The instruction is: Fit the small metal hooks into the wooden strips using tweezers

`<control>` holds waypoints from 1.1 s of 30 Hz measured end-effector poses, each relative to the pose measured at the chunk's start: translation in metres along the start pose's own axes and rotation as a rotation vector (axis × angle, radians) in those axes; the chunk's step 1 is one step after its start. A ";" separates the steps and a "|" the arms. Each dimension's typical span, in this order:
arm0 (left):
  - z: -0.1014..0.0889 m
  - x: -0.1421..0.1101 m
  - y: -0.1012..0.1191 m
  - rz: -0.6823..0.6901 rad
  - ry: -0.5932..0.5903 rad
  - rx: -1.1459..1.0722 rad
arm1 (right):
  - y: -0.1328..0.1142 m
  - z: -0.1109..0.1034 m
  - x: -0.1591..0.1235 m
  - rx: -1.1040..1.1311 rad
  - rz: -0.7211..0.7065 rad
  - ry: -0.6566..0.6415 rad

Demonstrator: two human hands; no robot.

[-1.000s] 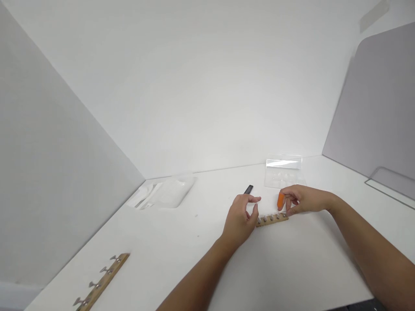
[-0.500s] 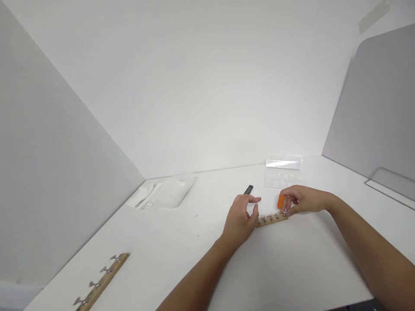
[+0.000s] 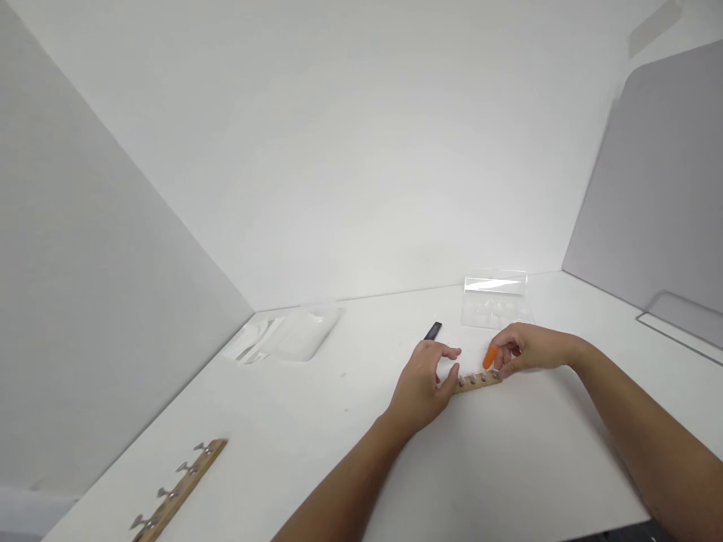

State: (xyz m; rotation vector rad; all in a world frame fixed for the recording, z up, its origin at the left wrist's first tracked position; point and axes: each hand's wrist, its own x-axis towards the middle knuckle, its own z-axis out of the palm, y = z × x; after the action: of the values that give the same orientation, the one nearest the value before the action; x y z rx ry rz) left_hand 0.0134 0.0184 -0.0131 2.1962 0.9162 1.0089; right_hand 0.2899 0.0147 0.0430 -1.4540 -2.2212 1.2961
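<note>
A short wooden rail with metal hooks lies on the white table between my hands. My left hand is at its left end, covering part of it; thumb and index finger are apart, and I see nothing between them. A bit of something red shows beside that thumb, mostly hidden. My right hand is at the rail's right end, its fingers closed around a small orange cylinder, which leans over the hooks. The right thumb is close to the last hook; whether it touches cannot be told.
A black handle-like piece lies behind my left hand. Farther back stands an open clear plastic case. Clear plastic packaging lies at back left, and a second wooden hook rail at front left. Walls border the table.
My left hand has shifted slightly right along the rail, covering more of its left end. The orange cylinder has tilted in my right hand, its top leaning right.
</note>
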 end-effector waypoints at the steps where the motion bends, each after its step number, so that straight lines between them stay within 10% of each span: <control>1: 0.000 0.000 0.000 0.003 -0.021 -0.003 | 0.000 0.000 0.000 0.002 0.003 -0.008; 33: -0.002 0.000 0.001 0.005 -0.263 0.122 | -0.001 0.000 0.000 0.011 0.093 0.020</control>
State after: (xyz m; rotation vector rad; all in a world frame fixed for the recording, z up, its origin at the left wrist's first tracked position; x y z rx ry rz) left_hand 0.0128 0.0183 -0.0111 2.3628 0.8696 0.6602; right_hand 0.2896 0.0145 0.0436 -1.5770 -2.1536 1.3132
